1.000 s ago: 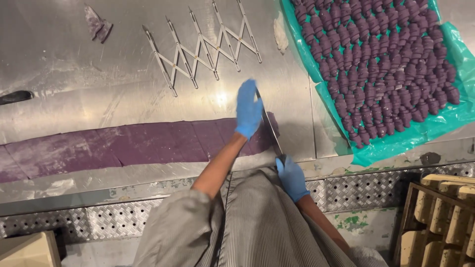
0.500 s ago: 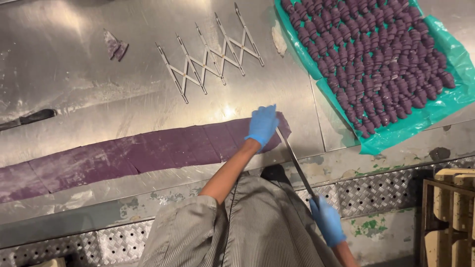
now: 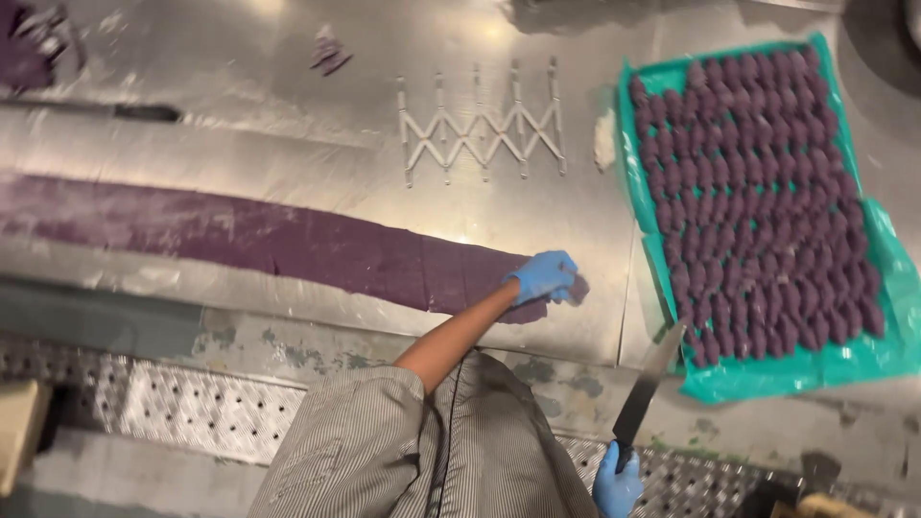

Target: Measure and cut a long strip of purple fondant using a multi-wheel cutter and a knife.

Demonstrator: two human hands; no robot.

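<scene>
L hand (image 3: 543,277), blue glove, is pressed down flat on the right end of the purple dough strip (image 3: 288,240), fingers curled a bit over the dough's end, not gripping anything. Forearm is bare, striped grey sleeve above it. R hand (image 3: 616,484), also blue-gloved, sits low at the near edge of the view, closed round the handle of a long knife (image 3: 648,388); blade points up & away, tip close to the near-left corner of the green-lined tray (image 3: 854,360), held off the table and well apart from the dough.

The dough strip runs from the L hand far out to the left across the steel table (image 3: 288,134), flat, long, narrow. Beyond it, mid-table, lies an expandable multi-wheel cutter (image 3: 480,129), opened in a zigzag. To the right, the tray is packed w/ rows of small purple dough pieces (image 3: 758,201). Far left: a dark-handled tool (image 3: 144,112) lying flat, and a small purple scrap (image 3: 328,50) near the far edge. Perforated metal grating (image 3: 192,408) runs along the near side below the table.
</scene>
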